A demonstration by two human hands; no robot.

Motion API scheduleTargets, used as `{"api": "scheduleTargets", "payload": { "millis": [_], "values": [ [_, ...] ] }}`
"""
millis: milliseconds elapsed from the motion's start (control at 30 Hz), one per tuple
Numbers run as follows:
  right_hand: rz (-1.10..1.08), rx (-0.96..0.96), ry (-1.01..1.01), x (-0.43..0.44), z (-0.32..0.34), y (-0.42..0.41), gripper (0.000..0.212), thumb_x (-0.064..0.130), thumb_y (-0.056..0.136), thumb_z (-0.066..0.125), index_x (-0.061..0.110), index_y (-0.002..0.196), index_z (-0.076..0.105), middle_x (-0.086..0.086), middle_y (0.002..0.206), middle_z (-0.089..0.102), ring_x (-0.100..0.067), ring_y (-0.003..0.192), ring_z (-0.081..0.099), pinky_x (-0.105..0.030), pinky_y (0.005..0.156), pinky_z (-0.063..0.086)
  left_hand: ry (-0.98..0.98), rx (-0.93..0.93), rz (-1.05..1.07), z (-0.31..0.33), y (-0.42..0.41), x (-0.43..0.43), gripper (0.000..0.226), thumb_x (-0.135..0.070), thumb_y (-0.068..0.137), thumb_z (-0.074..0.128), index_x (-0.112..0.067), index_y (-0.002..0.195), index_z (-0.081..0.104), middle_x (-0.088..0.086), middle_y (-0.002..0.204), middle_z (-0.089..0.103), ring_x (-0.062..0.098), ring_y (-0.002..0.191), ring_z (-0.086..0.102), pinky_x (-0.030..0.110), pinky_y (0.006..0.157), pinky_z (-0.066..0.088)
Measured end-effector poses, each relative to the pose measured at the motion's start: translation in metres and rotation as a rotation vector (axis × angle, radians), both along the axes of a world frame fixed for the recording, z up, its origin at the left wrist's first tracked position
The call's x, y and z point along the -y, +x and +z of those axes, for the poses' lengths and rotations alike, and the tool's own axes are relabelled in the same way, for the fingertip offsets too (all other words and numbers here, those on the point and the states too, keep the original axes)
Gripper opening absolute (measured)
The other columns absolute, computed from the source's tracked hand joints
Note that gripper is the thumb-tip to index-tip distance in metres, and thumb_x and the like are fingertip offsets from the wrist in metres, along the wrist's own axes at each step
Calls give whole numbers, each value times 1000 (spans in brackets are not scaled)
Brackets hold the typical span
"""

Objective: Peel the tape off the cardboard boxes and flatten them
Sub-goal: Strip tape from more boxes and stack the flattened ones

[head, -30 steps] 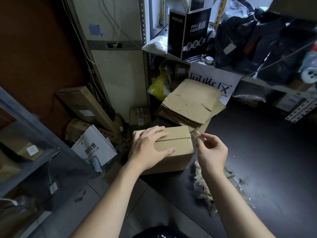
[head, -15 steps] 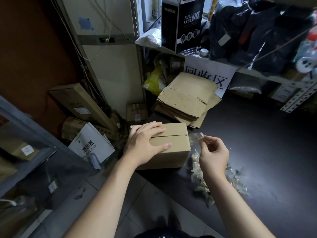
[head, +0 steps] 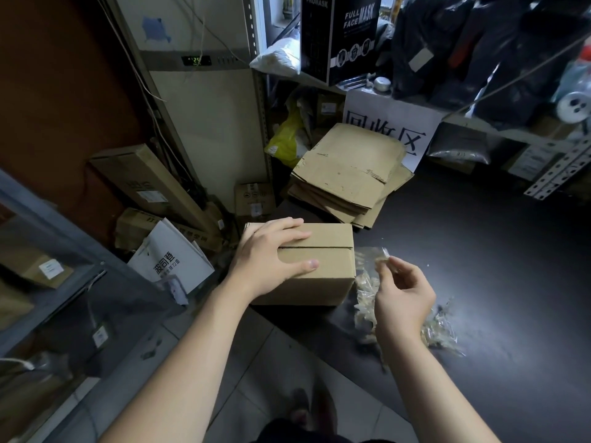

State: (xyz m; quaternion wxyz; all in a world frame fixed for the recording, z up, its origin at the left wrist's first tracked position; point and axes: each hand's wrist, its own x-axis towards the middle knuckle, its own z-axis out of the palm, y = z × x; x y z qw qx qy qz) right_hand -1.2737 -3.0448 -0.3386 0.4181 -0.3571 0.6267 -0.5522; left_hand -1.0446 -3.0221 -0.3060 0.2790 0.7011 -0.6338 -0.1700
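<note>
My left hand (head: 271,260) lay on top of the box (head: 323,276), fingers spread and fairly straight across the far flap, thumb stretched along the near flap, pressing down without curling round anything. The box stood upright in the middle of the frame, at the near corner of the dark surface (head: 479,244), its two top flaps closed and meeting in a seam that ran across from under my palm toward the right of the frame.

My right hand (head: 404,298) hung just right of the box, apart from it, with the fingers curled in. Thumb and fingertips pinched a crumpled bit of clear tape (head: 380,254), held up beside the box's upper right corner. I could not tell whether that bit was touching the box.

Below and behind that hand, a heap of peeled tape (head: 439,329) lay on the surface, running from beside the box toward the lower right.

Past the box, toward the upper middle of the frame, a stack of flattened boxes (head: 348,177) sat on the surface, tilted and fanned at its edges. A white sign (head: 393,123) with large characters hung behind the stack, and a black mask carton (head: 342,33) stood on the shelf above it. At the left of the frame, more cartons and a white bag (head: 172,260) leaned against the wall on the floor.
</note>
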Motion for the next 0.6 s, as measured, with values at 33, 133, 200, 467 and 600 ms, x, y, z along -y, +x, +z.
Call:
{"api": "scheduleTargets", "payload": {
  "millis": [33, 133, 200, 467, 600],
  "values": [
    [-6, 6, -2, 0, 0, -1, 8, 14, 94, 75, 21, 96, 74, 5, 93, 76, -7, 90, 72, -16, 79, 54, 0, 5, -2, -1, 1, 1, 62, -76, 72, 71, -51, 128, 64, -35, 145, 45, 4, 139, 31, 31, 115, 22],
    [-3, -5, -17, -2, 1, -5, 7, 14, 94, 76, 21, 97, 75, 5, 92, 76, -6, 89, 72, -11, 76, 53, -22, 2, -1, -2, 1, 1, 61, -76, 73, 70, -49, 128, 65, -34, 145, 46, 3, 138, 33, 32, 116, 22],
    [4, -23, -20, -5, -1, -8, 7, 15, 94, 76, 21, 98, 75, 6, 92, 76, -6, 90, 73, -12, 77, 54, -46, -5, 4, -1, -2, -1, 59, -70, 75, 73, -47, 128, 66, -32, 146, 47, -3, 134, 31, 32, 117, 22],
    [-31, -24, -40, -8, 5, -20, 10, 14, 93, 76, 24, 94, 73, 2, 89, 75, -5, 80, 70, -14, 69, 53, -68, 6, 31, -2, -3, 2, 57, -60, 78, 78, -39, 130, 67, -25, 148, 50, -3, 140, 36, 32, 118, 20],
    [-31, -85, -71, 7, 17, -51, 18, 17, 92, 76, 23, 108, 70, 2, 90, 72, -7, 79, 68, -16, 70, 51, -57, 81, 110, 3, -5, 9, 56, -59, 85, 72, -36, 134, 64, -22, 152, 47, -2, 142, 33, 27, 111, 16]
  ]
}}
